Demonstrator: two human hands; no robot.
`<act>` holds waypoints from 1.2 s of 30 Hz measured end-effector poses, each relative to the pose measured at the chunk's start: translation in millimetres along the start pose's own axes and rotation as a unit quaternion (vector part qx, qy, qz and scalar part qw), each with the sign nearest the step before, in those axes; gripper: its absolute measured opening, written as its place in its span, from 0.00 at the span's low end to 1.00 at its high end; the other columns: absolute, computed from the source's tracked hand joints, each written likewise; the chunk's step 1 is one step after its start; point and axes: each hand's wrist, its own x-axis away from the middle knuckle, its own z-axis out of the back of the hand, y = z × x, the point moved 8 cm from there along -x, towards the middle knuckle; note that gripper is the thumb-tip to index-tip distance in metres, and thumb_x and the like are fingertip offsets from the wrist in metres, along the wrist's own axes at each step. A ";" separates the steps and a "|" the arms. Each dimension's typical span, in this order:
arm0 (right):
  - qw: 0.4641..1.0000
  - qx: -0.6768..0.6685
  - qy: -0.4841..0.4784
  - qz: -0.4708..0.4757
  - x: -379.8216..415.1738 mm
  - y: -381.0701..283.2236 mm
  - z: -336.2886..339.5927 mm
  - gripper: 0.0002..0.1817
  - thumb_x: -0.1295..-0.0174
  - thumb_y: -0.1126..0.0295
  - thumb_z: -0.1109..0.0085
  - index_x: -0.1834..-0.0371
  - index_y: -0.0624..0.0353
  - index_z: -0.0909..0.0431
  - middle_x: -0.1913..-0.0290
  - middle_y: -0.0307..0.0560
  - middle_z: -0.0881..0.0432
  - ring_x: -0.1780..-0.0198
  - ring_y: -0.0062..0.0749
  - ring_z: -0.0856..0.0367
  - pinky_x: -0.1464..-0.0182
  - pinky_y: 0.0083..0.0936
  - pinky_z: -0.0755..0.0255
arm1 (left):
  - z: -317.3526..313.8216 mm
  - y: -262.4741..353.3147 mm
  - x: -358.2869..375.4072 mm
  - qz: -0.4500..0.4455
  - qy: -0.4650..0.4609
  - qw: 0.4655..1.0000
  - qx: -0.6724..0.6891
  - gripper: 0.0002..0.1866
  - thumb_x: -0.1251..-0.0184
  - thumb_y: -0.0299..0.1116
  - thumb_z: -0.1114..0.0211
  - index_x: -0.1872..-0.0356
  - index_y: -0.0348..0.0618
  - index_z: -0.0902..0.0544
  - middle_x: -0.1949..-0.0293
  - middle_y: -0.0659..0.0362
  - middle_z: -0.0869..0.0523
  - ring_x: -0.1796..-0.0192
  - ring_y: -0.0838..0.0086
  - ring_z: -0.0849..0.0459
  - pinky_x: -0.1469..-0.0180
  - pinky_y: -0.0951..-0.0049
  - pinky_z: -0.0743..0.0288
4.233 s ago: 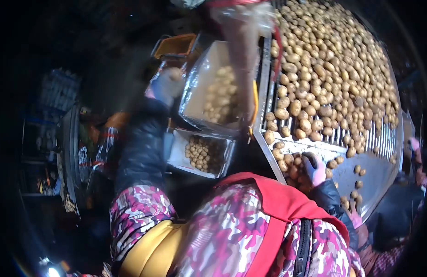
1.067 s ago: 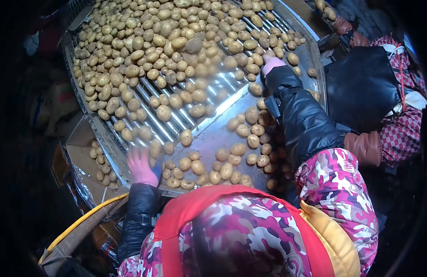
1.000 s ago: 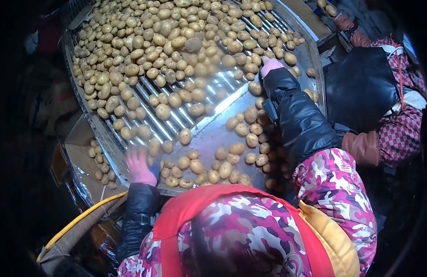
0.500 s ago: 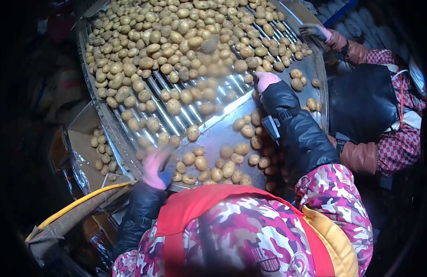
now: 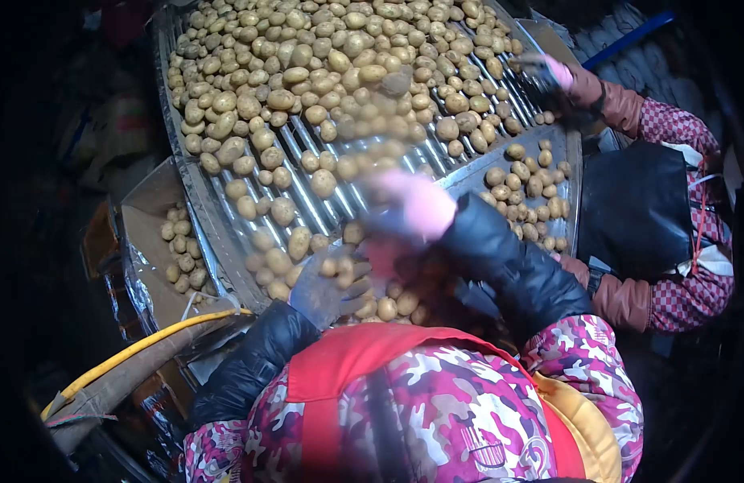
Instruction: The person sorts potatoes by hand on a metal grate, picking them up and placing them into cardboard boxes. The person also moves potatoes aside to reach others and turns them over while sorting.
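Note:
My left hand [image 5: 327,283], in a dark-palmed glove, is turned palm up at the near end of the metal chute. Its fingers are spread and curved around a few small potatoes [image 5: 344,280] that appear to lie in the palm. My right hand [image 5: 416,205], in a pink glove, is over the lower edge of the bars, smeared by motion; its fingers and anything in them cannot be made out. Loose potatoes [image 5: 386,307] lie just below, partly hidden by my right arm and its shadow. A blurred reddish patch shows between my hands.
Many potatoes [image 5: 307,60] cover the metal roller bed [image 5: 307,205]. More sit on the metal tray [image 5: 571,189] at right and in a cardboard box [image 5: 150,193] at left. A co-worker's blurred gloved hand [image 5: 553,74] is at the right edge. A yellow-edged frame [image 5: 130,354] curves at lower left.
My right hand has swung left and nearer to me. My left hand has moved right and turned palm up, over potatoes. More potatoes lie on the right-hand tray. The view has shifted slightly.

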 end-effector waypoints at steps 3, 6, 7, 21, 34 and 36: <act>0.966 0.184 0.153 -0.098 -55.9 36.6 68.3 0.23 0.28 0.63 0.41 0.32 0.56 0.22 0.38 0.62 0.20 0.40 0.59 0.17 0.37 0.49 0.23 | -14.5 9.6 25.8 0.042 0.032 0.994 0.098 0.27 0.19 0.51 0.47 0.30 0.44 0.23 0.42 0.56 0.16 0.46 0.64 0.15 0.48 0.62 0.17; 0.942 0.255 0.102 -0.191 -83.0 91.7 77.2 0.23 0.30 0.59 0.41 0.35 0.55 0.23 0.36 0.62 0.21 0.36 0.59 0.19 0.33 0.49 0.25 | -6.5 -5.7 38.0 0.099 -0.042 0.979 0.175 0.23 0.19 0.45 0.44 0.38 0.37 0.17 0.42 0.55 0.15 0.45 0.64 0.14 0.48 0.63 0.17; 0.932 0.266 0.124 -0.211 -81.8 94.2 76.2 0.23 0.30 0.58 0.41 0.34 0.55 0.23 0.35 0.63 0.21 0.35 0.59 0.19 0.32 0.48 0.25 | -11.7 1.5 44.5 0.088 -0.024 0.987 0.134 0.23 0.18 0.46 0.44 0.37 0.38 0.18 0.43 0.55 0.15 0.45 0.64 0.14 0.48 0.63 0.16; 0.994 0.036 -0.106 -0.012 -38.8 -24.6 -14.7 0.24 0.31 0.54 0.35 0.41 0.59 0.17 0.43 0.60 0.14 0.40 0.54 0.15 0.39 0.42 0.21 | -33.1 24.0 30.8 0.035 0.054 0.996 0.064 0.19 0.16 0.43 0.47 0.36 0.42 0.24 0.59 0.68 0.20 0.59 0.78 0.20 0.57 0.72 0.20; 0.929 0.332 -0.072 -0.146 -190.1 49.4 -9.6 0.19 0.32 0.60 0.43 0.45 0.55 0.12 0.49 0.60 0.10 0.43 0.55 0.11 0.39 0.45 0.18 | -4.0 -11.4 47.6 0.066 -0.070 0.964 0.247 0.25 0.20 0.51 0.44 0.44 0.39 0.16 0.54 0.52 0.14 0.51 0.60 0.14 0.51 0.60 0.16; 0.926 0.341 -0.065 -0.149 -179.7 50.9 -13.4 0.18 0.31 0.60 0.44 0.44 0.53 0.13 0.48 0.62 0.10 0.43 0.56 0.11 0.41 0.47 0.18 | -1.9 -11.6 46.5 0.074 -0.064 0.974 0.204 0.25 0.19 0.51 0.45 0.41 0.39 0.17 0.52 0.51 0.14 0.48 0.58 0.13 0.50 0.58 0.15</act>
